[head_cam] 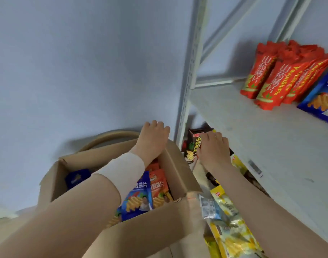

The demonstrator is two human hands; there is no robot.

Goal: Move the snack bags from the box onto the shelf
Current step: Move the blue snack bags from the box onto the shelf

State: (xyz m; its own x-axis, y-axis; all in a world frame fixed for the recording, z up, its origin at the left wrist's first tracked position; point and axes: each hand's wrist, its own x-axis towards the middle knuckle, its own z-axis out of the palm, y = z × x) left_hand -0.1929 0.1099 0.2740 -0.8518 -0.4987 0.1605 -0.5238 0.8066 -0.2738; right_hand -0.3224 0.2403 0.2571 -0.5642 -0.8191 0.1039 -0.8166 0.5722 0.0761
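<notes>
An open cardboard box [150,229] stands at the bottom centre. Inside it are a blue snack bag [139,194], an orange snack bag [159,185] and a dark blue bag [77,178]. My left hand [153,138] hovers palm down over the box's far edge, fingers loosely bent, holding nothing. Right of the box, below the white shelf board [252,146], my right hand [214,149] grips a dark brown snack bag [195,144], which stands upright at the lower level.
Several red snack bags [267,77] lean in a row on the shelf board, with a blue bag [323,101] beside them at the right edge. Yellow bags [232,229] lie on the lower level. The shelf's white upright post [189,81] rises beside the box. A bare wall is at the left.
</notes>
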